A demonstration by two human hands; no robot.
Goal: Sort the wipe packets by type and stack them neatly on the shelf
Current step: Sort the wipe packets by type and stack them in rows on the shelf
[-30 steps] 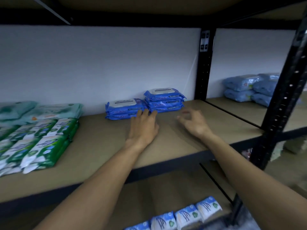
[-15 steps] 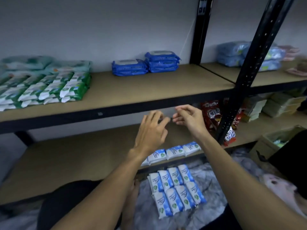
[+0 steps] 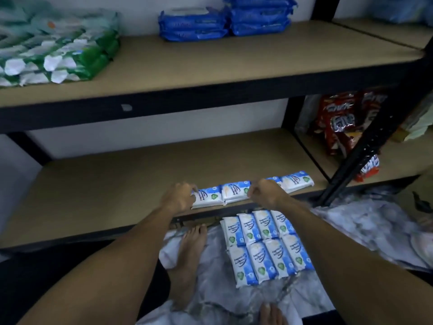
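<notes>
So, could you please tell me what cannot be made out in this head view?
All head view.
Left hand and right hand: their backs mostly hide the fingers, so any grip on the shelf packets is unclear.
One packet behind the right hand: mostly covered.
Dark blue packs: stack top cut off by the upper edge.
Green packets: blurred, cut by the left edge.
Red snack bags: partly behind the black post.

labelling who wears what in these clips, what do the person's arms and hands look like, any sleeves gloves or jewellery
No sleeve shows on the left arm or the right arm; both are bare as far as the frame edge. The left hand and right hand wear no gloves. No watch, bracelet or ring shows, though the hands are slightly blurred.
</notes>
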